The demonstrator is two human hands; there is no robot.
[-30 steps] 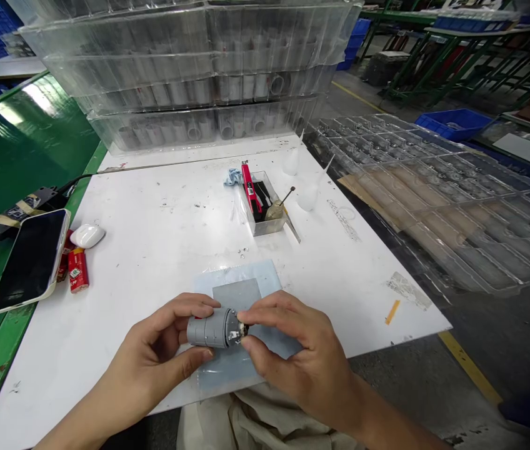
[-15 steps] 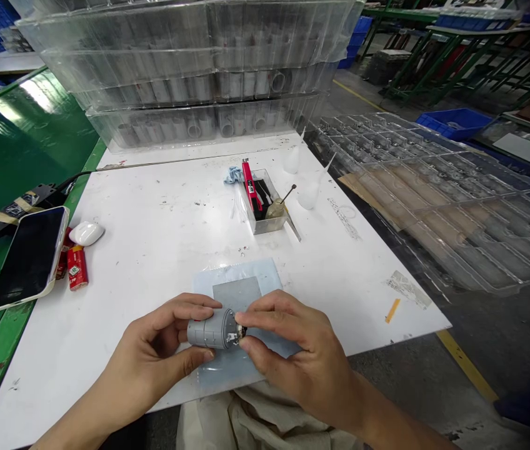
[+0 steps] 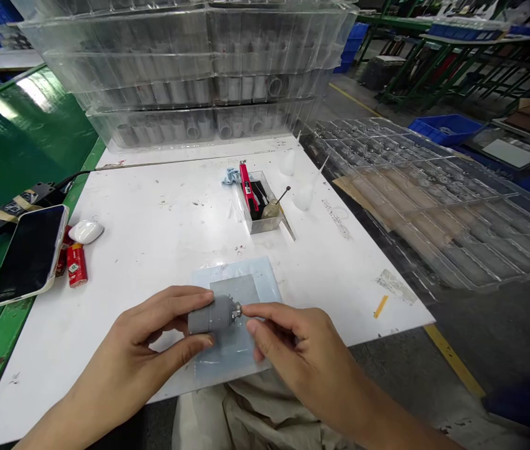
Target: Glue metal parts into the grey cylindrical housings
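Note:
My left hand (image 3: pixel 152 337) is closed round a grey cylindrical part (image 3: pixel 211 315), fingertips on its far side and thumb on its near side. The cylinder lies on its side in my grip, above a pale blue cloth (image 3: pixel 265 281) with a grey square. From its right end sticks a small silvery metal fitting (image 3: pixel 235 310). My right hand (image 3: pixel 297 344) has its index fingertip at this fitting, seemingly touching it. Its thumb stands a little apart from the index finger, and I see nothing held between them. The other fingers are curled and partly hidden.
A small clear box (image 3: pixel 265 224) holds a red-handled tool (image 3: pixel 247 187) and a small jar (image 3: pixel 272 209). White bottles (image 3: pixel 302 197) stand behind it. A phone (image 3: pixel 28 253) and red batteries (image 3: pixel 76 265) lie left. Stacked clear trays (image 3: pixel 152 81) fill the table's back.
My right thumb has come away from the metal fitting, and the index finger now points straight at it. The cylinder has turned a little in my left hand.

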